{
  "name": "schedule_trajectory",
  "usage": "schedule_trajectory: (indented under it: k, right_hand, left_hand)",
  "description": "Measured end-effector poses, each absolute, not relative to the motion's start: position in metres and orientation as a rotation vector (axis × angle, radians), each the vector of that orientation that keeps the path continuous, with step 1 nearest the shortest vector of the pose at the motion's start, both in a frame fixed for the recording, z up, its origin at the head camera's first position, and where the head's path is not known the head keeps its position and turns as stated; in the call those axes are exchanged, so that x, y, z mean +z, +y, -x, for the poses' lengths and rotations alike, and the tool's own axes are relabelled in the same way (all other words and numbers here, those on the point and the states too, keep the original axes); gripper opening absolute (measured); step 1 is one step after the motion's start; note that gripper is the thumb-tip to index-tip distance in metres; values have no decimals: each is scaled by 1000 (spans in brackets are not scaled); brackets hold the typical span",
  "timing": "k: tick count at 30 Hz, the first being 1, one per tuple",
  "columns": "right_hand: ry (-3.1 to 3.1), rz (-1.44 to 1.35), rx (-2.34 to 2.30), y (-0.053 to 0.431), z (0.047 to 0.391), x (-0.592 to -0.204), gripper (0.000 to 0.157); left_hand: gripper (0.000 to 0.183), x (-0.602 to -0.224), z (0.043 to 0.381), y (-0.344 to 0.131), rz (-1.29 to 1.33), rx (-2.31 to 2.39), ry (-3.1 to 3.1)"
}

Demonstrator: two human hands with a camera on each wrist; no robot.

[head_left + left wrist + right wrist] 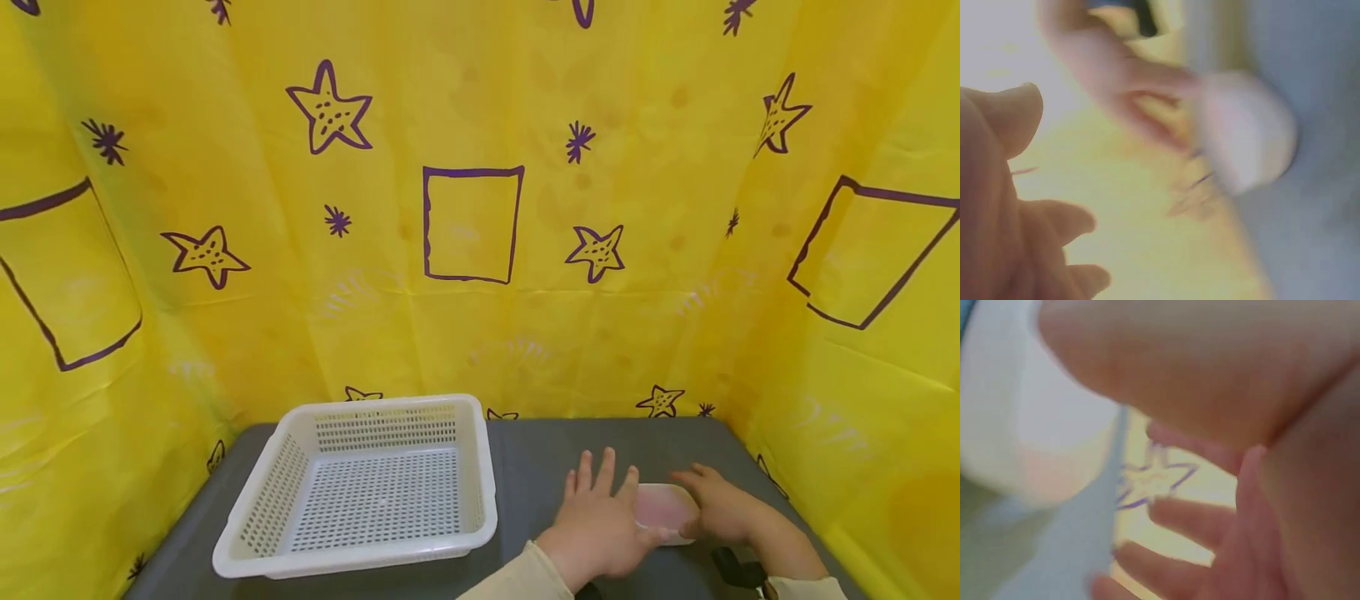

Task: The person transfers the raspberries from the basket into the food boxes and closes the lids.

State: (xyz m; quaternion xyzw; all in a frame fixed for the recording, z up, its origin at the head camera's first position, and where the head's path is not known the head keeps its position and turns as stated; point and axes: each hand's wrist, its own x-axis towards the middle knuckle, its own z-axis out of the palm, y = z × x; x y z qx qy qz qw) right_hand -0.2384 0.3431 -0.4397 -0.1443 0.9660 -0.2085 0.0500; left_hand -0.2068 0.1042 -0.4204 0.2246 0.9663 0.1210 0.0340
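Observation:
A small rounded, pale pink thing with a white rim (663, 506) lies on the dark grey table at the right; blur in both wrist views hides its exact kind. My left hand (600, 525), fingers spread and straight, is over the table just left of it, thumb overlapping its near edge. At its right side is my right hand (723, 506), fingertips right at the rim. The right wrist view shows that hand's fingers (1191, 525) loosely parted, with the thumb across the pale thing (1022, 412). In the left wrist view it appears as a blurred pale shape (1247, 131).
A white perforated plastic basket (480, 475) stands on the left half of the table (525, 450), with nothing inside. Yellow cloth (480, 350) printed with purple stars and rectangles walls in the back and both sides. A dark band is at the right wrist.

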Motion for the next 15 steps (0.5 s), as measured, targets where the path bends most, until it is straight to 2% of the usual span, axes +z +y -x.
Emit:
schedule_trajectory:
  k: [4, 7, 10, 15]
  right_hand:
    - [3105, 272, -513, 314, 233, -415, 84]
    - [3229, 126, -479, 286, 230, -399, 97]
    - [3274, -7, -543, 260, 224, -390, 108]
    - [3226, -166, -644, 215, 214, -390, 115]
  left_hand:
    - [81, -377, 197, 41, -684, 357, 3088]
    - [81, -362, 202, -11, -529, 407, 3161]
    - [82, -360, 209, -53, -298, 414, 3186]
    - [88, -378, 208, -95, 46, 409, 3150]
